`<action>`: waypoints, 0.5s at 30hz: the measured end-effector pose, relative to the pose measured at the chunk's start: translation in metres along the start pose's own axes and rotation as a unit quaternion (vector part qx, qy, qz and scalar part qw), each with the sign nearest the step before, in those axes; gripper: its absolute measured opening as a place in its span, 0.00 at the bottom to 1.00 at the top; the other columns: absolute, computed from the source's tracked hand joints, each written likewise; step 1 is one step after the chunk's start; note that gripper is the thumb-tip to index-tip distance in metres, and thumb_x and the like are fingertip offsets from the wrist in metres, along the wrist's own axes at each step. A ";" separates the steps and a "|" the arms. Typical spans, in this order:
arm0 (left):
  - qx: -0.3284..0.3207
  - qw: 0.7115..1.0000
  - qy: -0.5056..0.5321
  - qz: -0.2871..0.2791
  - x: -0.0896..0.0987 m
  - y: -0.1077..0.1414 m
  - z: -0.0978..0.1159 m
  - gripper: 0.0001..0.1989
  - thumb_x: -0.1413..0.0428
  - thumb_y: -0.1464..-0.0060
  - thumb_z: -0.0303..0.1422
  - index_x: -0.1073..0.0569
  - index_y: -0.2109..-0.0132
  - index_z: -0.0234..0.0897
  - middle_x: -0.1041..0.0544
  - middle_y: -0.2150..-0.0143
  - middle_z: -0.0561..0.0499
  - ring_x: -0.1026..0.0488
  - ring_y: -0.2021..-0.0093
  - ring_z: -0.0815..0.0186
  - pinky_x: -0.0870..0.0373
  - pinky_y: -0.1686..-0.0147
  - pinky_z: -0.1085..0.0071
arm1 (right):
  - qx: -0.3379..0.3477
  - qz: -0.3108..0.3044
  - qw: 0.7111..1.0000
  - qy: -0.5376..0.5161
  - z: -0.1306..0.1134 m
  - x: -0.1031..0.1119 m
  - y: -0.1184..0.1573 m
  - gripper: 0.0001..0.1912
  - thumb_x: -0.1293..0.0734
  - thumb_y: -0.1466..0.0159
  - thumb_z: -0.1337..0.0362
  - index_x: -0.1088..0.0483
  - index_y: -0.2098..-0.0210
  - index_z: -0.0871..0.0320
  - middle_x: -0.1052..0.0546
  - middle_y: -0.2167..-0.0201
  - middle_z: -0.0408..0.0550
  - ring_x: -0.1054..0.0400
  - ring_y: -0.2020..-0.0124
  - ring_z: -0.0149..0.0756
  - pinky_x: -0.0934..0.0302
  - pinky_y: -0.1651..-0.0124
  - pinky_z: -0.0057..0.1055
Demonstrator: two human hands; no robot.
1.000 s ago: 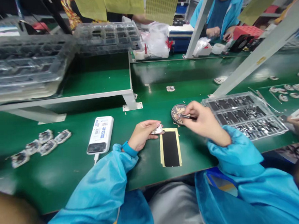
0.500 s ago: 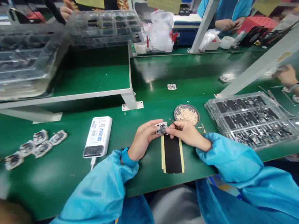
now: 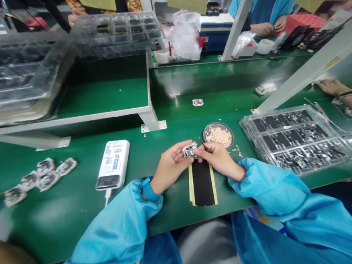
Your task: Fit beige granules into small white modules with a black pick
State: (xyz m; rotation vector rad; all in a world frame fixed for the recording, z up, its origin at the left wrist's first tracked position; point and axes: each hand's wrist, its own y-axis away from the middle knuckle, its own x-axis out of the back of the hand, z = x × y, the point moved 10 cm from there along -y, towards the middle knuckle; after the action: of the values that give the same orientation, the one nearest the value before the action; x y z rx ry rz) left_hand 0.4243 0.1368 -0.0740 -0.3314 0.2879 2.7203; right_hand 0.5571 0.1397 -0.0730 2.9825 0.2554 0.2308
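Observation:
My left hand [image 3: 173, 162] is closed round the edge of a small white housing with electronic parts inside [image 3: 189, 149], held up above the table. My right hand [image 3: 215, 157] is closed on a slim dark tool that looks like tweezers [image 3: 203, 143], and its fingertips touch the housing's right side. Under the hands lies a black strip with yellow edges [image 3: 202, 186]. Just behind my right hand is a round dish [image 3: 231, 141] of small pale pieces, a few of them spilled beside it. The fingers hide the tool's tip.
Several similar white housings [image 3: 48, 180] lie at left, near a white power bank [image 3: 113, 164] with a cable. Stacked clear trays [image 3: 263, 148] of parts stand at right. A raised shelf [image 3: 100, 89] and slanted post [image 3: 307, 66] border the table [image 3: 169, 209]. Another person's hand [image 3: 331, 87] is at far right.
The housing has tilted slightly between my hands, and my left thumb now lies lower along its front edge. The other person's hand at right has moved left and lower.

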 end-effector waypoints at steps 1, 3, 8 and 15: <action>-0.002 1.000 -0.004 0.003 0.000 0.000 0.000 0.30 0.34 0.50 0.30 0.31 0.40 0.30 0.26 0.41 0.39 0.26 0.42 0.60 0.28 0.41 0.67 | 0.001 0.001 1.000 -0.003 0.000 0.000 0.000 0.19 0.29 0.38 0.53 0.27 0.76 0.61 0.27 0.80 0.43 0.41 0.78 0.24 0.47 0.71 0.26; -0.008 1.000 -0.014 0.010 0.000 0.000 0.001 0.30 0.34 0.50 0.30 0.30 0.40 0.30 0.26 0.41 0.39 0.26 0.42 0.61 0.28 0.40 0.67 | 0.003 0.003 1.000 -0.014 0.000 -0.001 0.001 0.19 0.29 0.38 0.53 0.27 0.77 0.62 0.27 0.79 0.43 0.41 0.78 0.24 0.48 0.71 0.26; -0.025 0.999 -0.037 0.018 0.000 0.000 0.003 0.29 0.35 0.48 0.31 0.30 0.40 0.30 0.25 0.41 0.40 0.25 0.43 0.62 0.28 0.40 0.68 | 0.007 0.008 0.999 -0.030 0.002 -0.001 0.001 0.20 0.29 0.38 0.51 0.28 0.77 0.62 0.25 0.78 0.44 0.37 0.75 0.26 0.45 0.68 0.26; -0.099 0.976 -0.189 0.040 0.000 0.007 0.016 0.23 0.41 0.39 0.35 0.29 0.38 0.41 0.26 0.39 0.49 0.26 0.41 0.65 0.29 0.39 0.71 | -0.020 0.009 0.997 -0.072 0.006 -0.004 0.002 0.22 0.29 0.38 0.49 0.30 0.77 0.62 0.30 0.81 0.42 0.43 0.78 0.24 0.50 0.72 0.26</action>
State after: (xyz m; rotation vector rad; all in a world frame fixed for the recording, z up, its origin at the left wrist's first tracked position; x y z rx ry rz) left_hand 0.4185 0.1342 -0.0573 0.1526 -0.0792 2.8224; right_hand 0.5549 0.1362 -0.0794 2.9445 0.2037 0.0220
